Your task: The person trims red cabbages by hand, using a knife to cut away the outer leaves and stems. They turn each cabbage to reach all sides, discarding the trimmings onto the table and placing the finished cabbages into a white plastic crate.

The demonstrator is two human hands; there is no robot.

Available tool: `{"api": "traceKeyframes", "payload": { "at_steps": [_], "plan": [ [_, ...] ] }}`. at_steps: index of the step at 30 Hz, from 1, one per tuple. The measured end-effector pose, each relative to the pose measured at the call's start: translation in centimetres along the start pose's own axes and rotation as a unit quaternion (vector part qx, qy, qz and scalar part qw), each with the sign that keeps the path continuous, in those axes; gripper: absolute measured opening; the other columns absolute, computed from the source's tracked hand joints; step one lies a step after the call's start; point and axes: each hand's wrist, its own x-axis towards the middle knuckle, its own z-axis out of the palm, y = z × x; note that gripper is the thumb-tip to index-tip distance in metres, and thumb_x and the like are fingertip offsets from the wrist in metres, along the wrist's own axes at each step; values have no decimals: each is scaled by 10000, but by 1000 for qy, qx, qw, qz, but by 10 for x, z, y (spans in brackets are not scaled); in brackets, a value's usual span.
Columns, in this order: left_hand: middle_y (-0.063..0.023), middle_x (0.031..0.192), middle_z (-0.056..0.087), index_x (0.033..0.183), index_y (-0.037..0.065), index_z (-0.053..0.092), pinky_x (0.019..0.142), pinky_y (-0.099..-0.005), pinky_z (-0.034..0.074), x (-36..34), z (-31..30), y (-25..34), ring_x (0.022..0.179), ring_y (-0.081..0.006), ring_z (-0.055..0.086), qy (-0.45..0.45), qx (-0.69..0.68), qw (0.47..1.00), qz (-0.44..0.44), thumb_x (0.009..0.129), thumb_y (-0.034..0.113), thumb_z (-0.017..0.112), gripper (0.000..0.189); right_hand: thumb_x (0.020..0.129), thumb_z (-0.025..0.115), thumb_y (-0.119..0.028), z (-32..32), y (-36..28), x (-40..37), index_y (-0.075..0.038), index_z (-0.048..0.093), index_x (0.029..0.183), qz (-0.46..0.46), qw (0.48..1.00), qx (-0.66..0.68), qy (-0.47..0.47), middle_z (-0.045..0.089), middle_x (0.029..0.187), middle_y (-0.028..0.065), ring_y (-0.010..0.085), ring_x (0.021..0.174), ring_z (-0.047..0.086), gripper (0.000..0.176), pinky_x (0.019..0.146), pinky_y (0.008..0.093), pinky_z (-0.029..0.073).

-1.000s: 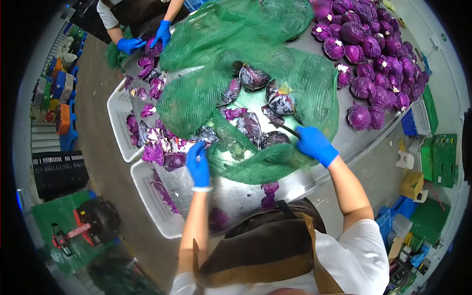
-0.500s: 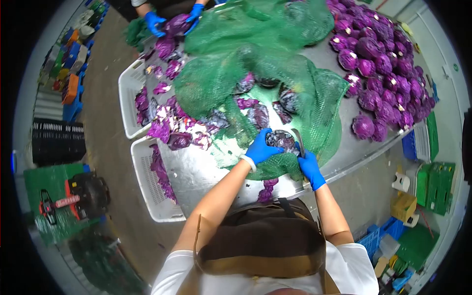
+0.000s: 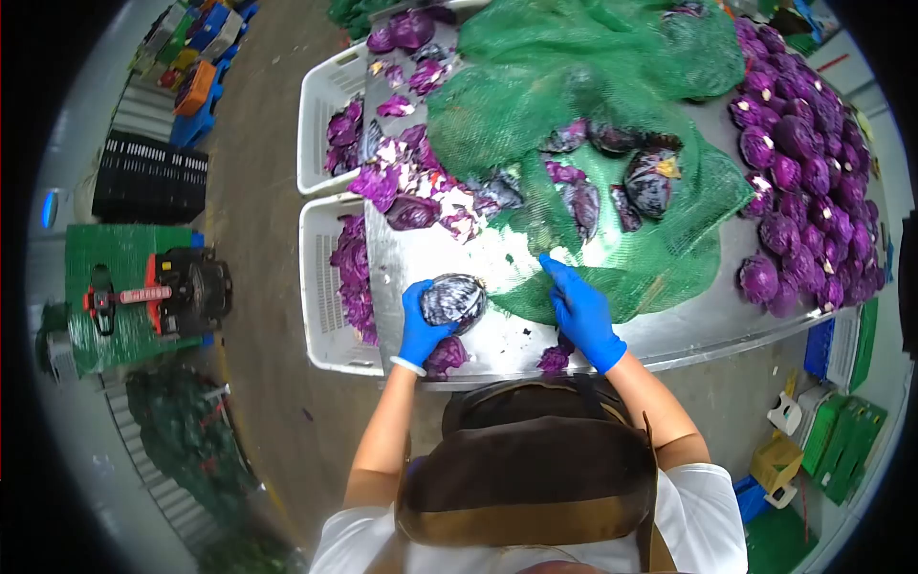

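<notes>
Cradling: left hand (image 3: 419, 327), fingers around a dark cabbage (image 3: 454, 302) over the counter's (image 3: 411, 258) near side.
Right hand (image 3: 585, 314): over green netting (image 3: 684, 277); cannot tell whether its fingers hold anything.
Cabbage step: apparently one-handed holding; the next move calls for a steady left grip.

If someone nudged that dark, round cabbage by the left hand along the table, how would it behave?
The dark cabbage would probably roll, since its sides are rounded and the metal table looks smooth. It seems firm rather than floppy, looking round and uncrushed against the left hand. Its glossy outer leaves might be somewhat slippery.
</notes>
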Motion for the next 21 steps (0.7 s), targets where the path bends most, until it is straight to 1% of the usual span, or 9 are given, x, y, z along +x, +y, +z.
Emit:
{"api": "traceKeyframes", "payload": {
  "at_steps": [3, 4, 6, 8, 9, 11, 15, 18, 21],
  "plan": [
    [-164, 1307, 447, 1361, 37, 438, 1111, -434, 376, -20, -12, 27, 1240, -353, 460, 29, -4, 998, -50, 569, 117, 865, 903, 846, 629, -8, 14, -33, -5, -107, 535, 1364, 18, 997, 0, -74, 628, 1234, 188, 370, 984, 669, 535, 838, 450, 540],
    [-195, 1319, 442, 1397, 32, 412, 1104, -440, 386, -21, -12, 34, 1248, -380, 459, 20, 50, 998, -29, 573, 116, 846, 935, 840, 633, -11, 27, -36, -7, -102, 537, 1345, 29, 995, -4, -92, 626, 1218, 187, 375, 967, 665, 522, 827, 458, 539],
    [-226, 1342, 421, 1440, 34, 375, 1072, -448, 423, -18, -5, 70, 1241, -403, 469, 21, 155, 986, -59, 576, 204, 903, 1027, 828, 660, -59, 52, -34, -9, -58, 517, 1301, 57, 991, -33, -115, 603, 1144, 178, 397, 972, 645, 493, 819, 468, 537],
    [-221, 1352, 408, 1434, 10, 352, 1074, -455, 421, -14, 11, 71, 1234, -394, 472, 36, 198, 975, -92, 553, 289, 954, 1104, 859, 638, -82, 80, -3, -18, -54, 515, 1300, -4, 995, -22, -98, 588, 1136, 195, 411, 963, 638, 459, 807, 475, 536],
    [-219, 1348, 409, 1429, 10, 354, 1070, -452, 424, -11, 14, 66, 1233, -388, 474, 44, 168, 980, -100, 558, 298, 952, 1096, 875, 627, -93, 84, -2, -16, -53, 514, 1300, -34, 995, -16, -89, 580, 1132, 203, 418, 959, 634, 442, 801, 478, 535],
    [-213, 1341, 412, 1419, 10, 357, 1061, -445, 431, -5, 19, 60, 1231, -378, 478, 59, 105, 986, -118, 568, 316, 949, 1080, 904, 596, -121, 88, -1, -17, -52, 526, 1280, 2, 992, -13, -123, 599, 1118, 225, 425, 928, 641, 389, 783, 494, 534],
    [-210, 1291, 445, 1371, 25, 384, 1021, -436, 454, 2, 14, 58, 1187, -385, 498, 47, 105, 990, -83, 585, 262, 935, 989, 947, 546, -171, 102, 5, -10, -64, 543, 1263, 63, 981, -30, -182, 655, 995, 255, 444, 811, 653, 333, 722, 537, 524],
    [-212, 1299, 443, 1371, 25, 393, 1046, -440, 430, 2, 15, 58, 1213, -386, 473, 47, 87, 991, -87, 590, 249, 931, 974, 946, 535, -173, 122, 19, -6, -60, 544, 1255, 37, 980, -57, -187, 675, 868, 247, 446, 724, 651, 330, 677, 547, 519],
    [-211, 1310, 439, 1378, 24, 394, 1072, -446, 402, 2, 14, 54, 1240, -388, 443, 43, 75, 992, -90, 586, 224, 930, 977, 956, 536, -189, 135, 33, -7, -26, 544, 1189, 47, 976, -51, -209, 667, 858, 248, 441, 729, 648, 284, 657, 546, 512]
  ]
}}
